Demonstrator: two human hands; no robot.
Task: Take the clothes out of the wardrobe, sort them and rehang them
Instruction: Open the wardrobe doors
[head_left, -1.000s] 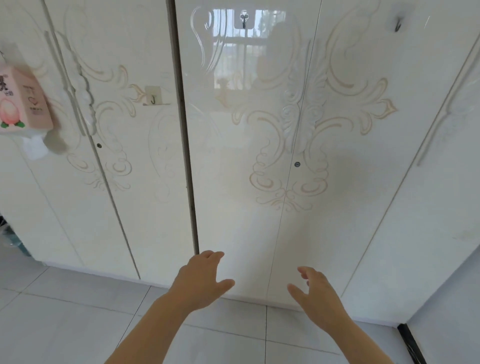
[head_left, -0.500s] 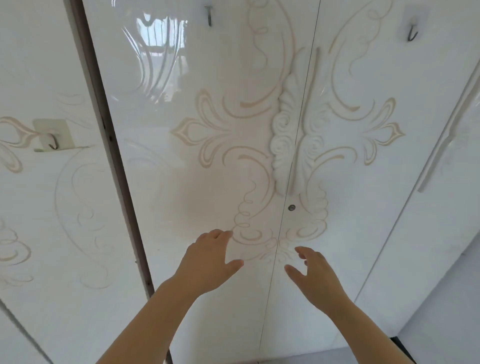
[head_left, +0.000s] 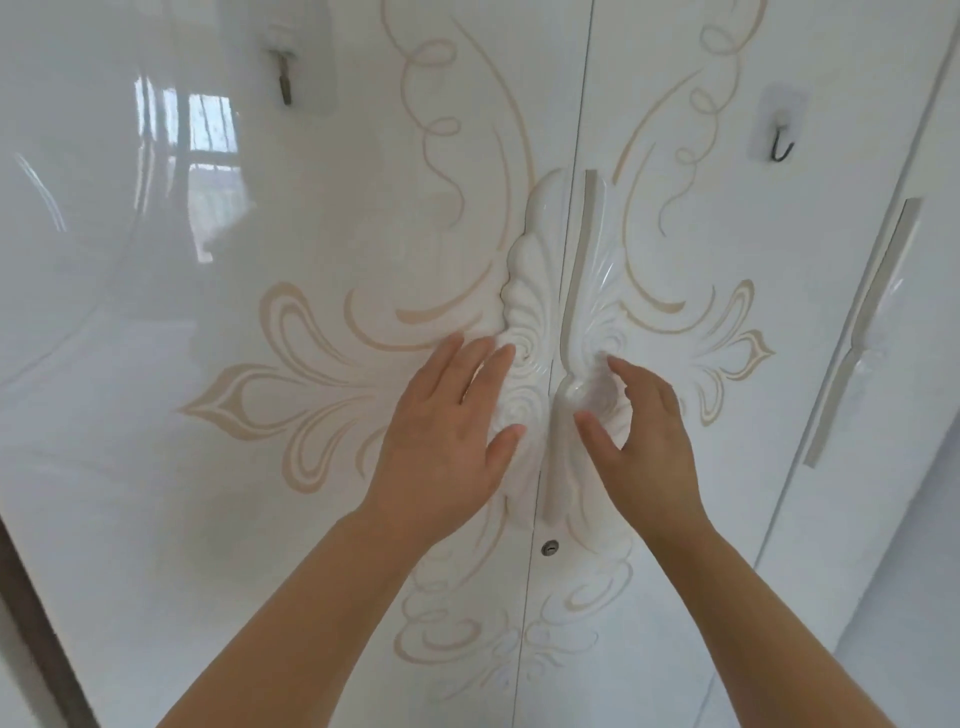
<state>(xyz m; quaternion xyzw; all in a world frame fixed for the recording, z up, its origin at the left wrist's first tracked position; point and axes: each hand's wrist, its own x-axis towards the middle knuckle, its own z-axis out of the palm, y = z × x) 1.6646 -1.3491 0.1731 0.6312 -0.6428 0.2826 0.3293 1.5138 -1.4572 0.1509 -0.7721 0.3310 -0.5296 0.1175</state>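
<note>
Both hands are up against the closed wardrobe (head_left: 156, 467), which fills the head view. Left hand (head_left: 441, 441) lies flat, fingers straight and slightly spread, on the carved left handle (head_left: 530, 291) beside the seam between the two doors. Right hand (head_left: 644, 447) touches the carved right handle (head_left: 597, 291) with bent fingers and thumb; I cannot tell if it grips. Just below the handles sits a keyhole (head_left: 549, 547). One hook (head_left: 284, 78) hangs near the left door's top edge, another hook (head_left: 782, 145) high on the right door.
</note>
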